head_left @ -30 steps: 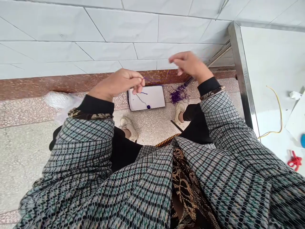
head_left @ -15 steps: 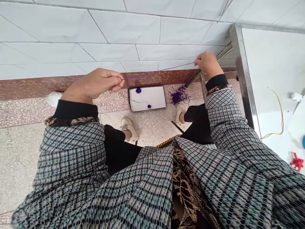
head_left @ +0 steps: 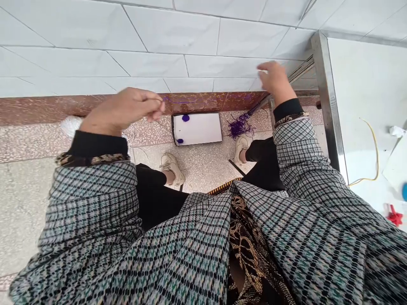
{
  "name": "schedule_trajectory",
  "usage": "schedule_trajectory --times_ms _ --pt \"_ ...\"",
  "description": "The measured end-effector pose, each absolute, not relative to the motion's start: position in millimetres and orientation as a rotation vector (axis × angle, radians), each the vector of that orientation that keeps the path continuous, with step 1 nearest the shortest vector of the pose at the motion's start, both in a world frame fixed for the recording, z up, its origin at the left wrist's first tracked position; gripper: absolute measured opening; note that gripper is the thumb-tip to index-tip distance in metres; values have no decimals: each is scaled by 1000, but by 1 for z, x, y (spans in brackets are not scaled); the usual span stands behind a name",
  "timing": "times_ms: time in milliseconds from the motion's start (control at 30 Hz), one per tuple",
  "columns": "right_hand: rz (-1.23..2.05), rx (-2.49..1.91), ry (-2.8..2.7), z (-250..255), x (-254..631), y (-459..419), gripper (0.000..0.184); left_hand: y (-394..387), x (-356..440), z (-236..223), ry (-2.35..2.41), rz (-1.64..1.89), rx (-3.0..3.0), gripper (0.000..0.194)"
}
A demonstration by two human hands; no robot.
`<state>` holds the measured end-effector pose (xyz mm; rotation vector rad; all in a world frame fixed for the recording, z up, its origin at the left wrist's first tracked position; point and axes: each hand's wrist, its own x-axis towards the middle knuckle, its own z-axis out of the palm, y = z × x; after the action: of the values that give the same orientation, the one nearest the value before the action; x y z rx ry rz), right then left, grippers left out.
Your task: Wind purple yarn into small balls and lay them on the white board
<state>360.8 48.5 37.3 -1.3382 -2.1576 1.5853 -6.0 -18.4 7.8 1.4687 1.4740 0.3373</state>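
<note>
In a pinch, the fingertips of my left hand (head_left: 127, 108) hold a purple thread (head_left: 182, 101), which trails loosely to the right in front of the red-brown skirting. Its far end is hard to make out. My right hand (head_left: 273, 78) is raised on the other side, its thumb and fingers apart with nothing seen between them. Below and between the hands lies a white shallow box (head_left: 202, 129) with dark edges. A purple pompom (head_left: 185, 117) is at its back left, and a smaller purple tuft (head_left: 180, 141) is at its front left.
Purple thread scraps (head_left: 238, 126) lie on the floor right of the box. A white bundle (head_left: 70, 126) sits at left. My shoes (head_left: 171, 168) flank the box. At right stands a metal-edged table (head_left: 359, 93) bearing a yellow cord (head_left: 377, 156) and a red item (head_left: 395, 217).
The thread was taut between both hands; my right hand has let go and its fingers have opened, so the thread hangs slack. The smaller purple tuft has shifted left in the box.
</note>
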Motion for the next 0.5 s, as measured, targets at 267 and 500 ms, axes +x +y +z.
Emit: schedule_trajectory --times_ms 267,500 --pt "1771 -1126 -2094 -11 297 44 12 -3 60 -9 1179 399 1557 25" --pt "1418 -1568 -2088 -4 317 60 28 -2 49 -2 1260 383 1506 24"
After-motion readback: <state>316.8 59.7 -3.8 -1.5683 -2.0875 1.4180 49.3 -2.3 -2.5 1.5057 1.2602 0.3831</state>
